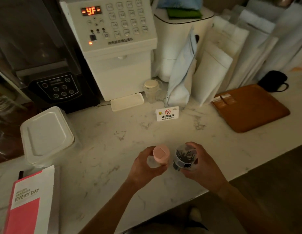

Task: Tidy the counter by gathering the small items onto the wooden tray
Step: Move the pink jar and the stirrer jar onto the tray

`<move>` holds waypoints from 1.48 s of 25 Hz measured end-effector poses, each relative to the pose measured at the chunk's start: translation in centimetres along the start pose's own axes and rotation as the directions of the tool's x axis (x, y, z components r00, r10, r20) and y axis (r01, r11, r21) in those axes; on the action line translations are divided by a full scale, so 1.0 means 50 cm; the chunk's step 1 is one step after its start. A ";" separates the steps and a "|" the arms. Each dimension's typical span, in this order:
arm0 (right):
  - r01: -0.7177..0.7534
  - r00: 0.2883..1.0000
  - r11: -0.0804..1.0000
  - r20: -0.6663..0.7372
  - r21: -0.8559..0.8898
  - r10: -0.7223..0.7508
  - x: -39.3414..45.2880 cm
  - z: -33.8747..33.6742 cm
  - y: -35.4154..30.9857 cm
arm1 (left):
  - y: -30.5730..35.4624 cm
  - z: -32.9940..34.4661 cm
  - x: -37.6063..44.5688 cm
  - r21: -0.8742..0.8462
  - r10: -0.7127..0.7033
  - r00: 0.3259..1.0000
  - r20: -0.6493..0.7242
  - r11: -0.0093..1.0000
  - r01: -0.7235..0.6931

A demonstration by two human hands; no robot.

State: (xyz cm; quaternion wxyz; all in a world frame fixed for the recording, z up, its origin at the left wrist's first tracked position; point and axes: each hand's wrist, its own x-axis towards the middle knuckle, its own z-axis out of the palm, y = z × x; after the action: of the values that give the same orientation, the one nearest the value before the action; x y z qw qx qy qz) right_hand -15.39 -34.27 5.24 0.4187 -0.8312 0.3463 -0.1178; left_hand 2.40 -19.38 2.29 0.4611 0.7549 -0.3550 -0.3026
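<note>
My left hand [145,164] is wrapped around a small clear jar with a pink lid [160,153], near the front of the marble counter. Just to its right, my right hand [203,163] grips a clear round tub of dark clips [184,157]. The two containers almost touch. The brown wooden tray [258,112] lies at the far right of the counter, with a few small packets [223,99] at its back left corner. A small "no smoking" sign [167,114] stands in the middle of the counter.
A white dispenser machine [113,48] and a black machine [50,73] stand at the back. White pouches [209,76] lean at the back right, beside a black mug [273,81]. A white lidded box [45,134] and a pink-and-white notebook [28,203] sit at the left. A small glass jar [151,90] stands by the dispenser.
</note>
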 end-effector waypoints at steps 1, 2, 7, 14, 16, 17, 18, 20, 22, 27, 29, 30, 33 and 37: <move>-0.010 1.000 1.000 -0.015 0.009 0.010 -0.006 -0.014 0.010 | 0.011 0.018 0.004 -0.001 0.006 1.000 0.018 1.000 -0.006; -0.015 0.999 1.000 -0.028 0.017 0.016 -0.012 -0.031 0.023 | 0.022 0.038 0.009 -0.003 0.012 0.999 0.039 1.000 -0.012; -0.033 0.998 0.998 -0.048 0.050 0.035 -0.034 -0.143 0.110 | 0.082 0.153 0.036 -0.018 0.031 0.997 0.069 0.999 -0.030; -0.020 1.000 0.999 -0.016 0.039 0.021 -0.051 -0.319 0.264 | 0.195 0.346 0.064 -0.005 0.030 0.999 0.033 1.000 -0.030; 0.010 1.000 0.999 -0.009 0.039 -0.010 -0.051 -0.345 0.275 | 0.202 0.378 0.078 -0.007 0.025 0.999 0.025 1.000 -0.025; 0.019 1.000 0.999 -0.006 0.042 -0.018 -0.052 -0.362 0.287 | 0.213 0.396 0.083 -0.002 0.032 0.999 0.026 0.999 -0.032; 0.020 1.000 0.999 -0.017 0.042 -0.020 -0.050 -0.384 0.306 | 0.230 0.418 0.085 0.009 0.030 0.999 0.036 1.000 -0.030; 0.016 1.000 0.999 -0.020 0.042 -0.015 -0.046 -0.411 0.330 | 0.244 0.449 0.094 -0.005 0.012 0.999 0.043 1.000 -0.012; 0.005 1.000 0.998 -0.029 0.061 -0.003 -0.042 -0.429 0.346 | 0.256 0.466 0.109 -0.006 0.011 0.998 0.060 1.000 -0.010; -0.027 0.998 0.996 -0.051 0.083 0.031 -0.007 -0.438 0.366 | 0.257 0.483 0.156 -0.023 0.003 0.996 0.086 1.000 -0.001; -0.023 0.998 0.996 -0.048 0.081 0.027 0.016 -0.439 0.365 | 0.251 0.480 0.179 -0.027 -0.007 0.995 0.099 1.000 0.010; -0.023 0.998 0.997 -0.051 0.078 0.027 0.028 -0.440 0.363 | 0.248 0.478 0.190 -0.025 -0.006 0.995 0.099 1.000 0.009; -0.040 0.998 0.997 -0.048 0.061 0.043 0.065 -0.442 0.353 | 0.237 0.471 0.217 -0.036 -0.011 0.996 0.089 0.999 0.014; -0.036 0.999 0.999 -0.036 0.021 0.037 0.107 -0.448 0.355 | 0.234 0.474 0.244 -0.051 -0.025 0.998 0.053 0.998 0.027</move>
State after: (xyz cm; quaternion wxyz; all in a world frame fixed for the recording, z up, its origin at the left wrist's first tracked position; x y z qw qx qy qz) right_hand -30.82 -58.92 4.88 0.4229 -0.8181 0.3679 -0.1288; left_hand -12.31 -44.50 2.07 0.4670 0.7392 -0.3490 -0.3371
